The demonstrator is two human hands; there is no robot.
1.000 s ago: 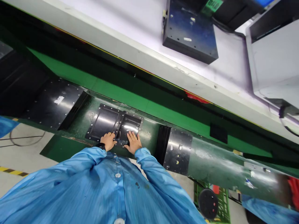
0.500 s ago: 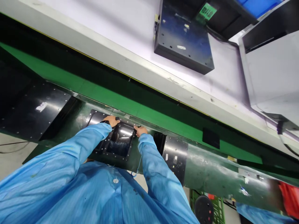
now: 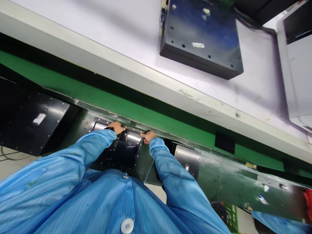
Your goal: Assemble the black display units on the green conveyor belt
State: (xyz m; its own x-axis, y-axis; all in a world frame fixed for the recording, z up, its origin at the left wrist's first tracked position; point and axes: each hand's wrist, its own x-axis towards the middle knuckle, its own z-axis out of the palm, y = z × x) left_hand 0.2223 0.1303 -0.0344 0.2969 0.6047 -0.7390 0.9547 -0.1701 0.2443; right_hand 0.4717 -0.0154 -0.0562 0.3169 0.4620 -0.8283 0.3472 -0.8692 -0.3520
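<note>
a glossy black riveted metal panel (image 3: pixel 124 152) sits on a scuffed dark-green curved housing (image 3: pixel 219 170), partly hidden by blue striped sleeves (image 3: pixel 95 146). the left hand (image 3: pixel 116 127) and right hand (image 3: pixel 147 136), apart, grip its upper edge, fingertips hidden.

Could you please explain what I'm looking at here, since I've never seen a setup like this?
This picture comes from one camera worn on a person's head, looking down past their own blue button-front smock. No machine is involved; these are bare human hands. The left hand and right hand reach to the upper edge of a black riveted panel, set into a long dark-green housing. I cannot tell whether they are gripping it. Another black panel sits further left.
</note>
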